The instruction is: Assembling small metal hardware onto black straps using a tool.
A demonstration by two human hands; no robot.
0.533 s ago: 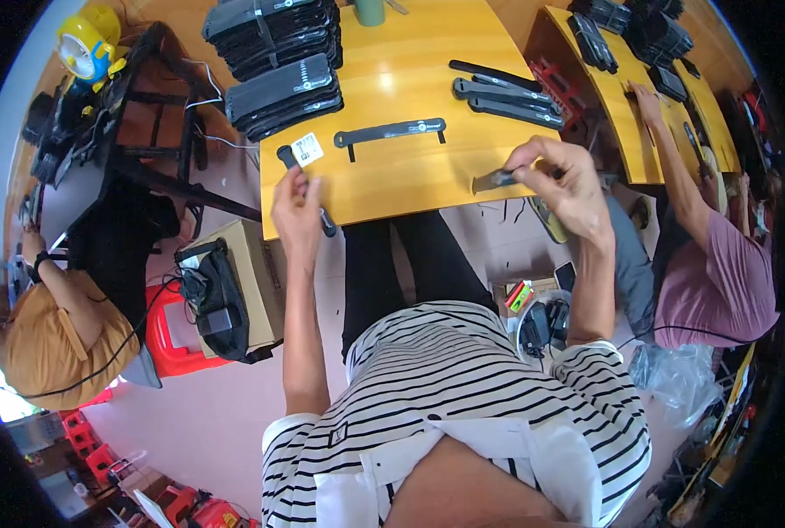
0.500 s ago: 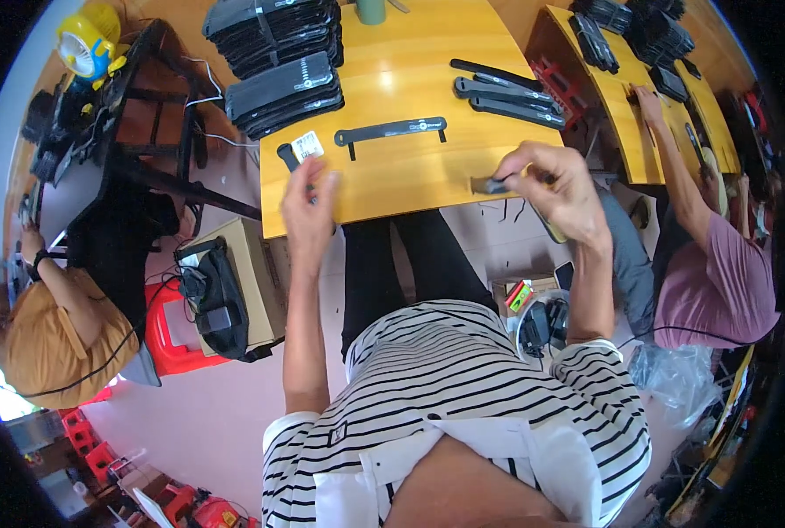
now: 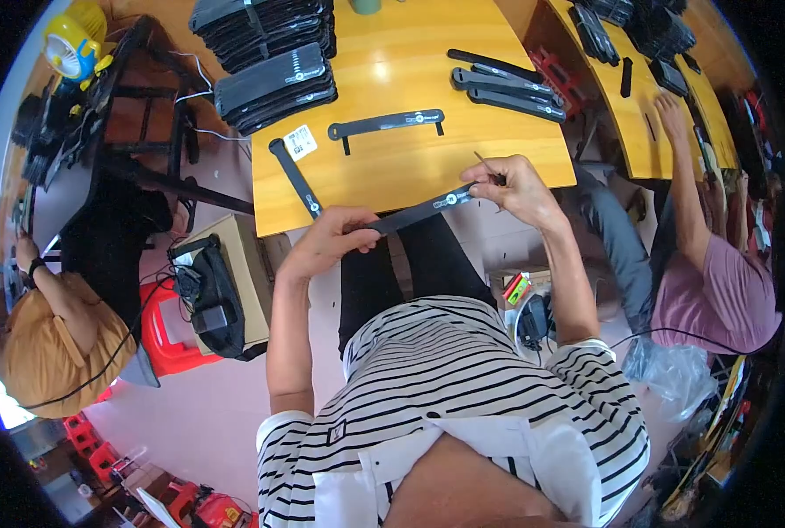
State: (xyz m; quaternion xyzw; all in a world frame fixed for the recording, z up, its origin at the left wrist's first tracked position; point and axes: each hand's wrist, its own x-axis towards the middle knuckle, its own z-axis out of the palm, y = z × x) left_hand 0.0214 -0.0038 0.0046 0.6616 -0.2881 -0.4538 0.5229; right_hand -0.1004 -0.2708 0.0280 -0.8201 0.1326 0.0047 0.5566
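Were apart; now left hand (image 3: 339,240) and right hand (image 3: 517,191) pinch one black strap (image 3: 417,215) between 'em, plus something thin (image 3: 484,163) right-handed. Steadier, I reckon.

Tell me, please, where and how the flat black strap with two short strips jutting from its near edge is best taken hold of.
Probably pinch the black strap across its narrow width at mid-length, coming from the near side: it lies crosswise, apparently flat, on the table, that side looks open, and the middle sits between the two short strips.
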